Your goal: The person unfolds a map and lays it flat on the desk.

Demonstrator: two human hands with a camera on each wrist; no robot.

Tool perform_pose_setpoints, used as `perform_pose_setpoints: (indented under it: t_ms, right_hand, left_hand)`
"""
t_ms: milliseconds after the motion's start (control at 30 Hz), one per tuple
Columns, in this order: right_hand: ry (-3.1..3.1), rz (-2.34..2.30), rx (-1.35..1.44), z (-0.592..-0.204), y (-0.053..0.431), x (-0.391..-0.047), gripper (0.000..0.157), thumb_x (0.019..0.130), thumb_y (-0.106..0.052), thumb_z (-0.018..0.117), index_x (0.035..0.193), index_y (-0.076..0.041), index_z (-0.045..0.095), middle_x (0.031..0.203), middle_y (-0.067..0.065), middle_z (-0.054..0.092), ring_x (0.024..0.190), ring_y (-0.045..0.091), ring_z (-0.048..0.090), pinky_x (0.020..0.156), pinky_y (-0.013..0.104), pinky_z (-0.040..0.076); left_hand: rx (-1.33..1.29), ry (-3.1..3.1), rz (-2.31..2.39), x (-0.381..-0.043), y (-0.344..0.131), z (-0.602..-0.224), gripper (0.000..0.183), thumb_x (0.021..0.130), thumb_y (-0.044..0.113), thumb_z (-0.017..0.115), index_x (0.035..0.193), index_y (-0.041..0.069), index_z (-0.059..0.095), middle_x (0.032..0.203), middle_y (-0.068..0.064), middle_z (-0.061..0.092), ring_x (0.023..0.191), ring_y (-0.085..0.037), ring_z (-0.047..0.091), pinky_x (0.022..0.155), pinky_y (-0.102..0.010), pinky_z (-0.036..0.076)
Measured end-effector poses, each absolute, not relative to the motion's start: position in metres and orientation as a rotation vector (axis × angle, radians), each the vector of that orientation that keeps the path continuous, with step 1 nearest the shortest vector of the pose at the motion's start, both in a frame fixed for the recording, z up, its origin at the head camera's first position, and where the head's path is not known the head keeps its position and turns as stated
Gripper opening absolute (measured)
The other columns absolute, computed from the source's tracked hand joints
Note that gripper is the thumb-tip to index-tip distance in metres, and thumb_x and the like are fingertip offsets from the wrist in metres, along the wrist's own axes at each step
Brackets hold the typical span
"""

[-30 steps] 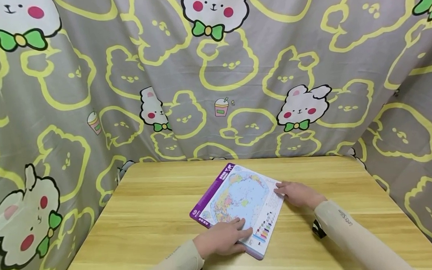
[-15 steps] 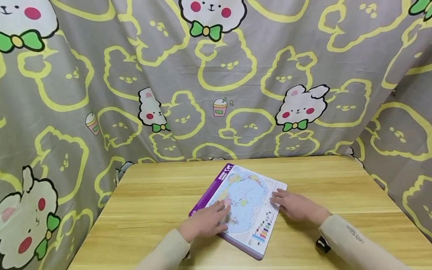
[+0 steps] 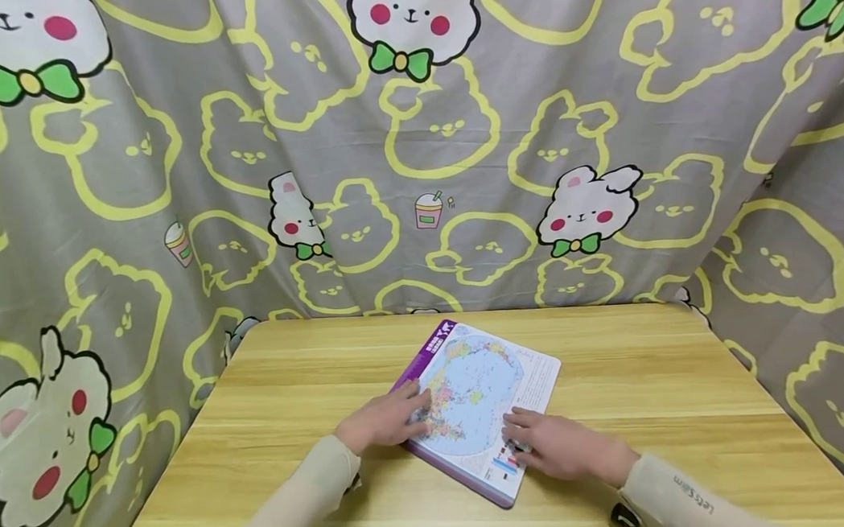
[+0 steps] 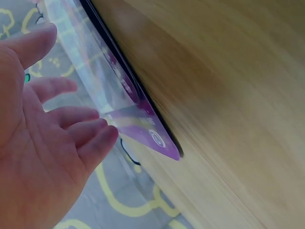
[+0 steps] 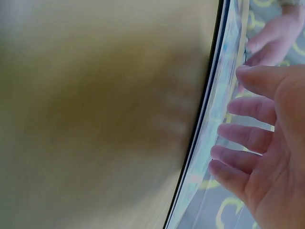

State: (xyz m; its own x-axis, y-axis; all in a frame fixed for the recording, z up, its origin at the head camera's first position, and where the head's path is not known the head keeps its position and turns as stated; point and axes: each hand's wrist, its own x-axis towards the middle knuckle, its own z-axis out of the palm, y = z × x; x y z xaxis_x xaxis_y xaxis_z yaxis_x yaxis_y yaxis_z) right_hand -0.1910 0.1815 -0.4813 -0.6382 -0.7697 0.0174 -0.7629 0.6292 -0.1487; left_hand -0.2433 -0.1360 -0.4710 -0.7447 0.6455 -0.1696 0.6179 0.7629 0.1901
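A thin flat board printed with a world map [image 3: 476,389], purple along its left edge, lies at a slant on the wooden table. Over its left part is my left hand [image 3: 388,415], fingers extended across the purple edge. My right hand [image 3: 567,444] reaches over the lower right edge, its fingers covering part of the coloured legend. In the left wrist view the fingers [image 4: 97,143] are spread and loosely bent near the board's purple corner [image 4: 152,138]. The right wrist view has straight fingers [image 5: 245,138] beside the board's edge. Whether the fingertips touch it is hard to tell.
The light wooden table [image 3: 291,384] extends on all sides of the board. A grey curtain [image 3: 356,138] with cartoon bears and rabbits hangs behind the table and along both sides. Dark wrist straps [image 3: 624,517] show at the sleeves.
My left hand has slid up and left, from the board's lower edge to its purple side. The right hand has come down along the right edge. The board stays nearly in place.
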Motion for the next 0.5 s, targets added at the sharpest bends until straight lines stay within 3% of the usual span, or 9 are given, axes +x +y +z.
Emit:
perform_pose_setpoints:
  t_ms: [500]
  right_hand:
    - [2.704, -0.161, -1.441, -0.485, 0.152, -0.161, 0.053, 0.097, -0.045, 0.047, 0.134, -0.009, 0.054, 0.14, 0.015, 0.046, 0.128, 0.033, 0.043, 0.096, 0.042, 0.045]
  left_hand:
    - [0.922, 2.705, 0.126, -0.25, -0.139, -0.479, 0.065, 0.092, 0.044, 0.056, 0.143, 0.007, 0.041, 0.152, -0.017, 0.027, 0.14, -0.029, 0.023, 0.11, -0.044, 0.028]
